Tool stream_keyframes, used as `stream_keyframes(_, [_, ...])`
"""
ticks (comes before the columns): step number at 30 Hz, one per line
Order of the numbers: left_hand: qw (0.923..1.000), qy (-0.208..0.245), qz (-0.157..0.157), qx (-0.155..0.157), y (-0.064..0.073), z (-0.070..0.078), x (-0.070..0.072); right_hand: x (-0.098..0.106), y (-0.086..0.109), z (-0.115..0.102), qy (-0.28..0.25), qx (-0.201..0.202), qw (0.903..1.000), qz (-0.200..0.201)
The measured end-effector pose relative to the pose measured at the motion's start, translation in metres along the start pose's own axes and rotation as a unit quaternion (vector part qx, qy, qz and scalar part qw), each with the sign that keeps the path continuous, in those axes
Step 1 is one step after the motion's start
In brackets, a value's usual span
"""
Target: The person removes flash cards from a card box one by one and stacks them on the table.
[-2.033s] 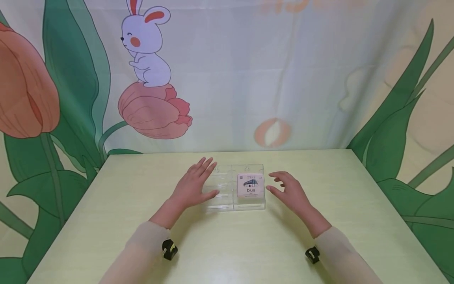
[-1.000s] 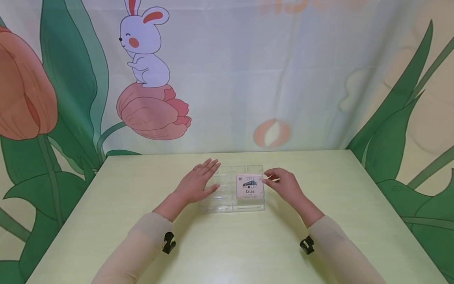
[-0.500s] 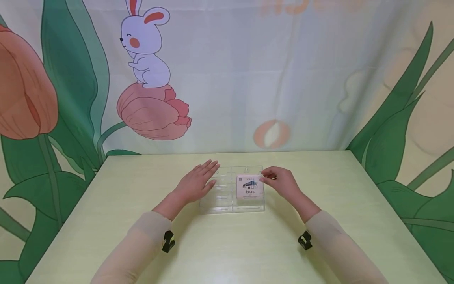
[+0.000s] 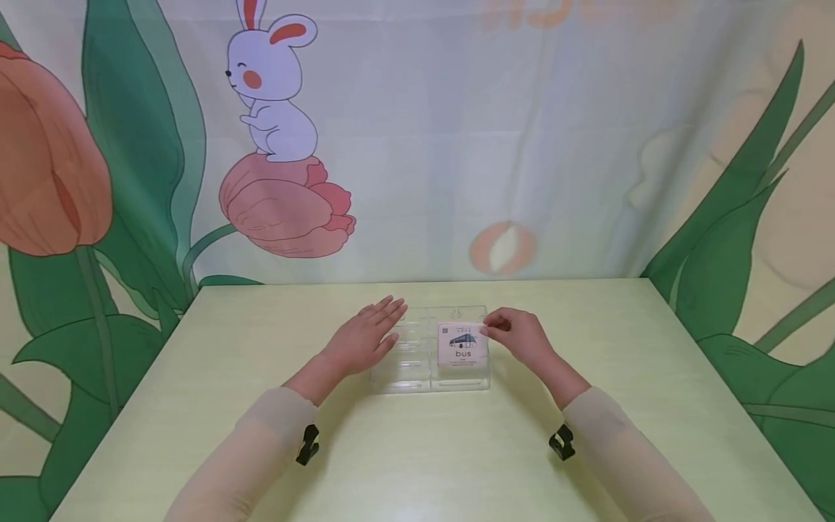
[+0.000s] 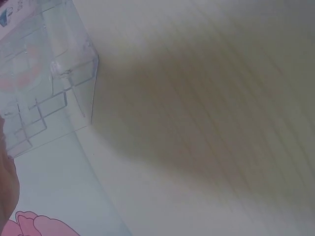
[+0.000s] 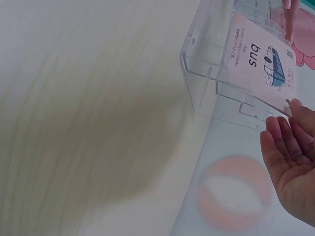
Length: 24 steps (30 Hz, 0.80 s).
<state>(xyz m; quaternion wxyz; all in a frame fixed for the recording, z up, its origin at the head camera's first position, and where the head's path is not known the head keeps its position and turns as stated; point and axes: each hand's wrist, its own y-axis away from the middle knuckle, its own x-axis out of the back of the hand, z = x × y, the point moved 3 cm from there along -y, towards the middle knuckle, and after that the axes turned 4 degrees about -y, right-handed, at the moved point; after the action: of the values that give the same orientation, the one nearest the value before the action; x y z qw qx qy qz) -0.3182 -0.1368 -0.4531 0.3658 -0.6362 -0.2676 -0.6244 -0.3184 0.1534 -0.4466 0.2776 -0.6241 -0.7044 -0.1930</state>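
Note:
A clear plastic rack [image 4: 401, 377] with stepped slots and a middle divider stands on the table. In its right half is a square picture card [image 4: 462, 346] printed with a blue bus and the word "bus". The right hand [image 4: 522, 337] pinches the card's upper right corner; in the right wrist view its thumb lies at the small hole in the card [image 6: 261, 64]. The left hand [image 4: 362, 337] is at the rack's left side, fingers straight and thumb apart, partly covering the left half. Whether its palm touches the rack cannot be told.
The pale wooden table [image 4: 430, 457] carries the rack near its back edge. Behind it hangs a printed cloth [image 4: 417, 145] with a rabbit and tulips. A black wrist camera [image 4: 562, 442] sits on the right sleeve, another black camera [image 4: 308, 444] on the left.
The right hand has come in from beside the rack, its fingers closing on the card's corner. The left hand has stayed nearly in place, its thumb drawn slightly back.

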Motion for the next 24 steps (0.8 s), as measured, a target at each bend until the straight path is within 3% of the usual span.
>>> stream_keyframes(6, [1.0000, 0.003, -0.004, 0.001, 0.001, 0.003, 0.003, 0.001, -0.001, 0.002, 0.007, 0.017, 0.9998, 0.008])
stream_keyframes(13, [0.9999, 0.004, -0.011, -0.001, 0.002, 0.004, 0.006, 0.000, -0.005, 0.000, 0.005, 0.007, 1.0000, 0.004])
stream_keyframes(24, [0.9999, 0.012, -0.009, -0.003, 0.001, 0.001, 0.004, 0.004, -0.009, -0.009, 0.039, 0.041, 0.9984, -0.003])
